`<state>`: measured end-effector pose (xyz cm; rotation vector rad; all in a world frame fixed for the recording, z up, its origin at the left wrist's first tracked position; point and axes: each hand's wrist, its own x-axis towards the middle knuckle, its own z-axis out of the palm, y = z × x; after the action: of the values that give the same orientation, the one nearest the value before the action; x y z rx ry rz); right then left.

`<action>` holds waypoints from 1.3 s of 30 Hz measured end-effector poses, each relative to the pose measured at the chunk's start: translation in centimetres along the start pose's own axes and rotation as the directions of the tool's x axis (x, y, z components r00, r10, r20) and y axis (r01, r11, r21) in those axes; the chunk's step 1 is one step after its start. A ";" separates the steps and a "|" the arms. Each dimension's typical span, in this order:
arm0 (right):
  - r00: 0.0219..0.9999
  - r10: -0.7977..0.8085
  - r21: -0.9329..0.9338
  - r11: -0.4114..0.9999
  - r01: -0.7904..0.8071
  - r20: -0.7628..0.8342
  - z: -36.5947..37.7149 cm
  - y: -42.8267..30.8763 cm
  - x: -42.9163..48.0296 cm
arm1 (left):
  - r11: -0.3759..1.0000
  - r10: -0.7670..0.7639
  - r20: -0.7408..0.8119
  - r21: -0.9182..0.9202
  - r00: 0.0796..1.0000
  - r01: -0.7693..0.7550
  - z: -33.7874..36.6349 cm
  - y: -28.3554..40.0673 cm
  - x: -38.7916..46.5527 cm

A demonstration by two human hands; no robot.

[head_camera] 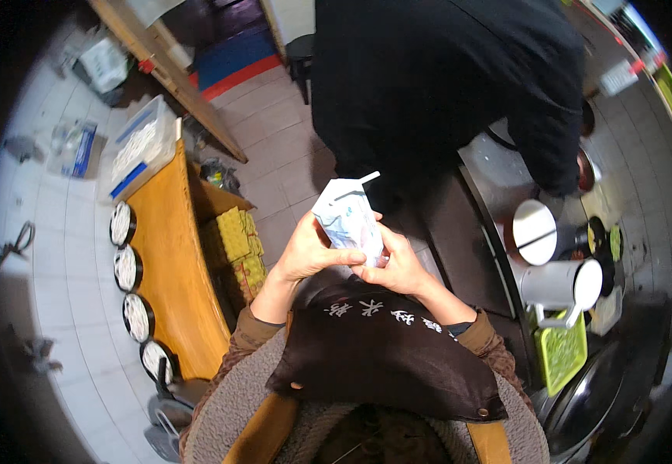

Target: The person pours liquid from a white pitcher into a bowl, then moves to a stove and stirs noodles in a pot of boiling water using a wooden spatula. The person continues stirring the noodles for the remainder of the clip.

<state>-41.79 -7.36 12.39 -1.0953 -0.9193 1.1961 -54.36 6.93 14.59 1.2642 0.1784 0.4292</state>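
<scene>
A white drink carton (350,223) with pale blue markings is held in front of my chest, between both hands. Its far end is brightly lit, and a white drinking straw (365,178) juts from there, slanting up to the right. My left hand (311,246) grips the carton's left side, the thumb lying across its near face. From the right, my right hand (394,261) holds the near end, thumb close to the other thumb. The fingers behind the carton are largely hidden. Below the hands is a dark brown apron (382,354) with white writing.
A co-worker in black (428,87) bends over the counter ahead. To the right stand a metal pitcher (550,284), a white bowl (534,232) and a green basket (565,354). On the left, a wooden table (167,261) carries several black bowls and a plastic bin (144,151).
</scene>
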 end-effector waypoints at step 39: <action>0.921 0.230 -0.072 0.962 -0.265 -0.314 -1.3 7.3 -2.8 | 0.892 0.211 -0.187 0.438 0.959 -0.111 1.0 -0.9 -5.3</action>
<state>-42.76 -10.09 4.99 -1.4767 -0.6282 1.1463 -58.63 3.65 13.46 1.6653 0.3812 0.7107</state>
